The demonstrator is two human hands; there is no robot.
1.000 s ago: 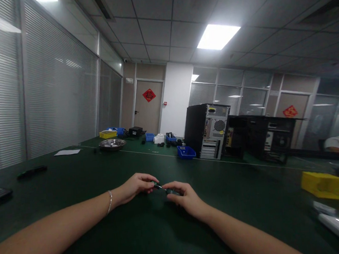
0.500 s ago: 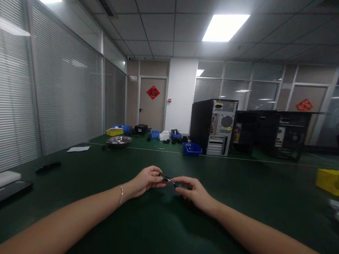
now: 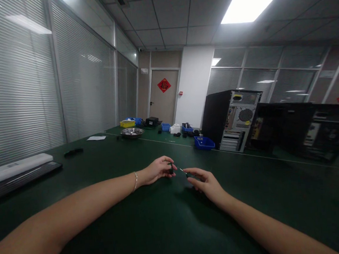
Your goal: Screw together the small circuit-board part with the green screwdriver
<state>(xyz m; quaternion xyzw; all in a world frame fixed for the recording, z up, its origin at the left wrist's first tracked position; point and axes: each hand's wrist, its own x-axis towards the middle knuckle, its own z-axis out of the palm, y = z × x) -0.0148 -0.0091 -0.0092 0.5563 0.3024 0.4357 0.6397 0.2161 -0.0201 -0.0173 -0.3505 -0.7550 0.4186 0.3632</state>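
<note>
Dark small part (image 3: pixel 171 168) pinched in left hand (image 3: pixel 157 171) fingertips, thin metal-tipped piece (image 3: pixel 183 172) pinched by right hand (image 3: pixel 204 181) just beside it, both low over green table (image 3: pixel 107 163), blue bin (image 3: pixel 204 142) beyond.

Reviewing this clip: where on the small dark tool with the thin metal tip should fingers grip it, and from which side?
Judging by its pose, grip the small dark tool by its thick dark handle, as the left hand does, coming from the left; the thin metal tip points right toward the right hand.
</note>
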